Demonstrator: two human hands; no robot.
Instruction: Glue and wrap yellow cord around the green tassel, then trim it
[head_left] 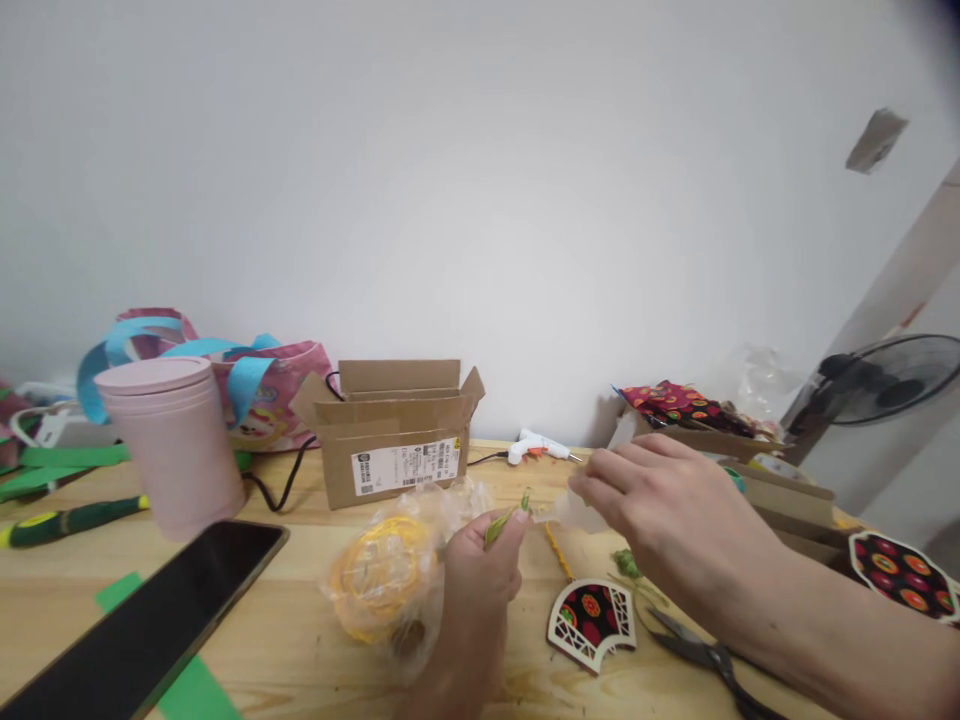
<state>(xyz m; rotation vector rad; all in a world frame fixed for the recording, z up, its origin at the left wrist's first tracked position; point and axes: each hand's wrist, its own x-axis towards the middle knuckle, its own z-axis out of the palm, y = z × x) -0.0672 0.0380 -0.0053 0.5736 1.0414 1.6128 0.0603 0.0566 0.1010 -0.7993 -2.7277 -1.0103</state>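
Pinched between the thumb and fingers of my left hand [484, 570] is a short green cord [501, 525], its looped end pointing up. My right hand [667, 510] is closed on a translucent white bottle-like thing [576, 512], partly hidden by the fingers; its narrow tip comes close to the cord. Whether the two touch I cannot tell. Below the hands lies a fan-shaped pendant [592, 620] with a pale openwork frame, dark patterned fabric and a yellow cord [557, 550]. A small green cord bundle [626, 565] rests beside it, under my right hand.
Black scissors [709, 655] lie under my right forearm. Left of my hands is a bagged yellow cord coil [379, 575]. Behind stand a cardboard box [401, 430] and a white glue gun [540, 447]. A phone [150, 620] and pink tumbler [172, 450] are at left.
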